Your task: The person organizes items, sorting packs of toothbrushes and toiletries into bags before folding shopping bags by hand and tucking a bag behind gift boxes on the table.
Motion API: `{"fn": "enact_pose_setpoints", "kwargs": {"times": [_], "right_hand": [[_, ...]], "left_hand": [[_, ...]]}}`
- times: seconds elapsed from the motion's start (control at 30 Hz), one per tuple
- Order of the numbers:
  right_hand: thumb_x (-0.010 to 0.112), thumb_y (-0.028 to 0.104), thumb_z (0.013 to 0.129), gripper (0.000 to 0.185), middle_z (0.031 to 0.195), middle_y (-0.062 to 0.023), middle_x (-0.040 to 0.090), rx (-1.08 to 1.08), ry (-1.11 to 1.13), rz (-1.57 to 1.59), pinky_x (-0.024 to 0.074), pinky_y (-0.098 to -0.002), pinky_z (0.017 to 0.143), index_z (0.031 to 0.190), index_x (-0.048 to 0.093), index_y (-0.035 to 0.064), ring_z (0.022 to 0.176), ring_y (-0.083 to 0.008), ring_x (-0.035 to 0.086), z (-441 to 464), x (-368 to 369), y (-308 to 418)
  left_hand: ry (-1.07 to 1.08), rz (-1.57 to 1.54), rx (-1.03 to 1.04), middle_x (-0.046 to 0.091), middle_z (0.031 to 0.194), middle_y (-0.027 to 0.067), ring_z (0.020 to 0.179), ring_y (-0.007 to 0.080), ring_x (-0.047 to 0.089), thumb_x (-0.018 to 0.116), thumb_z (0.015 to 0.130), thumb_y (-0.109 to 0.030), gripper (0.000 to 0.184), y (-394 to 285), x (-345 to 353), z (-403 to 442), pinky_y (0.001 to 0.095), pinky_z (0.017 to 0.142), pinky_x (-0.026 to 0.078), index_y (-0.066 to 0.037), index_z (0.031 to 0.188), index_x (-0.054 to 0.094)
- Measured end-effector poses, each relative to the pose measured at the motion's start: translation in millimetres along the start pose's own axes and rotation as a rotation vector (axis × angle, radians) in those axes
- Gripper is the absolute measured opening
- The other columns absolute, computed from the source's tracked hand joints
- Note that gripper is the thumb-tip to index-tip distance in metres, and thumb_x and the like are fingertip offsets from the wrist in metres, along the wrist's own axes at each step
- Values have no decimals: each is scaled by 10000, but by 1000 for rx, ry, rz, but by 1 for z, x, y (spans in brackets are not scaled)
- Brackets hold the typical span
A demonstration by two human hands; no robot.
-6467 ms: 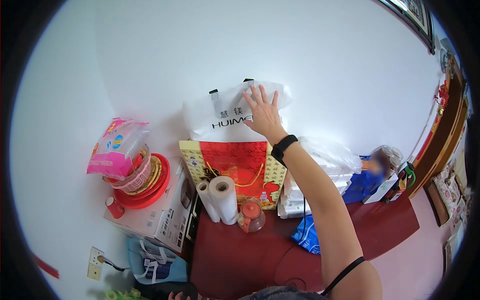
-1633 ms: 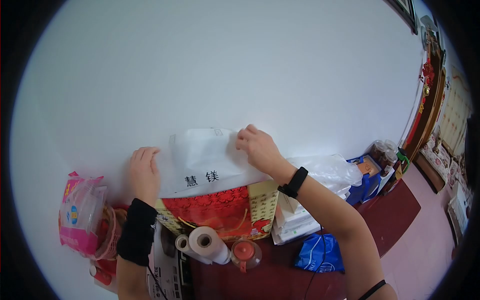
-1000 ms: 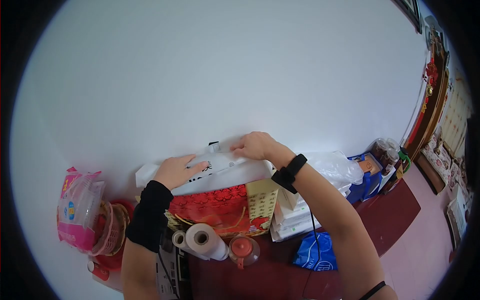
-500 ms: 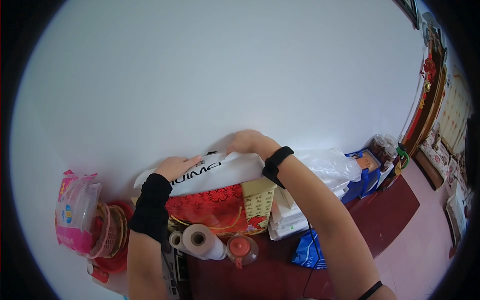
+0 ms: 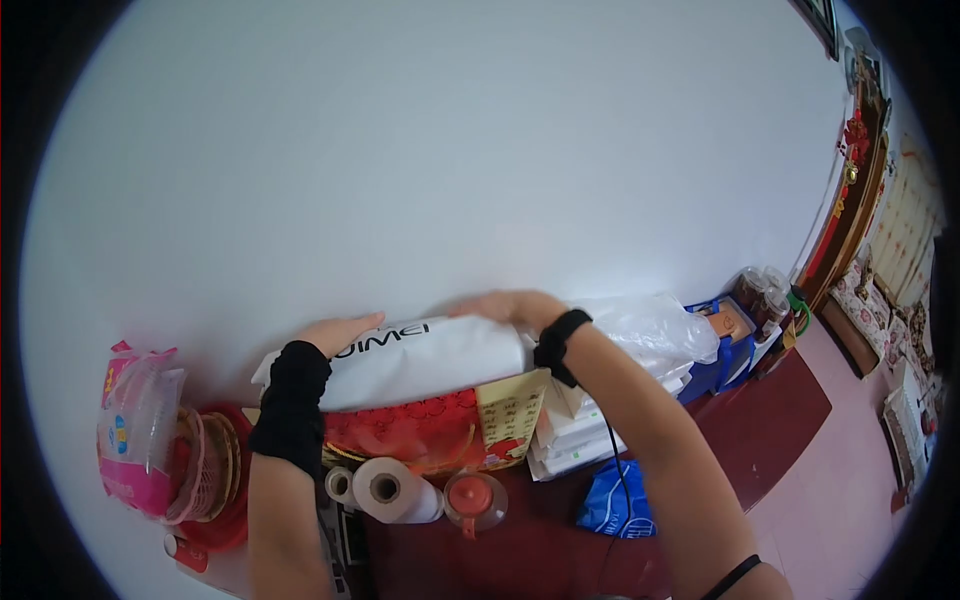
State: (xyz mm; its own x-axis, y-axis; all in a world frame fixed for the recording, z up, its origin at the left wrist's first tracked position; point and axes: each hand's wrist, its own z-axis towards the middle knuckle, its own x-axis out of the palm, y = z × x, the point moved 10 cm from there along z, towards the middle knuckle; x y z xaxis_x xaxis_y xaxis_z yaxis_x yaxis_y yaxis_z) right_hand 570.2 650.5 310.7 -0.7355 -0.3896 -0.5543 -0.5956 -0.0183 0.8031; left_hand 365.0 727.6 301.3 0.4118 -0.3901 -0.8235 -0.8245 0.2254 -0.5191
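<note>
A white bag (image 5: 430,363) with black lettering lies along the wall, on top of a red patterned box (image 5: 405,428) with cream sides. My left hand (image 5: 340,331) holds the bag's upper left edge, one digit stretched to the right and the other fingers hidden behind it. Along the bag's back edge, near the wall, is my right hand (image 5: 510,305). Its fingers are stretched leftward against the bag and slightly blurred.
In front stand paper rolls (image 5: 395,490) and a glass pot (image 5: 474,500) with an orange lid. A pink package (image 5: 137,445) and baskets (image 5: 210,465) are at left. White boxes (image 5: 570,435), a plastic-wrapped bundle (image 5: 650,335) and a blue bag (image 5: 615,500) lie right.
The white bag's top has rolled back toward the wall, and its lettering sits higher. My right hand has gone from a closed grip on the edge to stretched fingers. The black piece at the edge is hidden.
</note>
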Motion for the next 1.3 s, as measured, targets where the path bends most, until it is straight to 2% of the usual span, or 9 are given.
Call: {"fn": "enact_pose_setpoints", "kwargs": {"times": [0.13,0.2,0.27,0.43,0.5,0.6,0.87,1.07,1.3], "right_hand": [[495,512,860,588,1208,-154,558,-25,51,88,364,-320,958,1224,553,55,1101,-234,510,17,11,-12],[492,527,854,584,1128,-187,602,132,-131,-20,411,-339,906,1144,604,33,1043,-263,562,13,-5,-26],[491,531,851,566,1056,-194,624,182,-337,-278,434,-352,869,1092,632,38,1001,-287,584,-6,-26,-10],[521,535,831,519,863,-181,660,269,-699,-731,484,-375,769,947,689,57,896,-335,622,-75,-61,43],[549,531,818,514,945,-181,647,-161,-927,-550,482,-368,793,994,669,64,931,-329,614,-103,-65,67],[562,518,819,527,1070,-202,606,-497,-753,-820,473,-386,831,1074,626,61,961,-338,601,-107,-13,72],[510,562,823,613,1198,-171,553,-147,-341,-605,456,-413,864,1155,573,51,997,-352,577,-51,0,6],[638,380,800,443,1150,-177,576,-615,-925,-673,465,-384,865,1114,592,71,1020,-360,563,-167,-7,54],[628,308,780,280,930,-157,640,-72,-635,-594,480,-410,766,942,664,82,884,-330,595,-271,39,-107]], "left_hand": [[-213,212,-72,637,832,240,856,365,604,458,730,-721,758,8,-24,3,380,790,449,-15,887,685],[-213,241,-101,637,753,228,788,363,617,483,730,-702,730,-1,-23,-10,392,743,464,-8,830,687],[-555,419,-99,606,616,192,675,358,615,556,729,-629,629,-22,-57,-41,407,678,475,-12,745,675],[-846,308,240,650,809,165,785,308,630,629,774,-422,422,-30,-90,-121,375,708,485,-7,835,667],[-777,239,482,646,912,153,826,286,624,648,797,-307,321,-24,-79,-139,373,728,481,-10,920,658],[-517,9,448,646,907,156,828,292,625,599,836,-335,344,18,-49,-109,367,732,473,-13,945,652],[-429,147,226,621,837,209,821,384,583,449,894,-438,442,47,-34,-72,413,717,450,-45,958,640],[-955,312,375,612,1052,198,1023,353,552,479,906,-281,325,29,-57,-150,404,894,415,-16,1006,638],[-901,239,346,417,1323,204,1241,342,372,508,891,-155,369,28,-9,-247,405,1040,269,-6,1229,492]]}}
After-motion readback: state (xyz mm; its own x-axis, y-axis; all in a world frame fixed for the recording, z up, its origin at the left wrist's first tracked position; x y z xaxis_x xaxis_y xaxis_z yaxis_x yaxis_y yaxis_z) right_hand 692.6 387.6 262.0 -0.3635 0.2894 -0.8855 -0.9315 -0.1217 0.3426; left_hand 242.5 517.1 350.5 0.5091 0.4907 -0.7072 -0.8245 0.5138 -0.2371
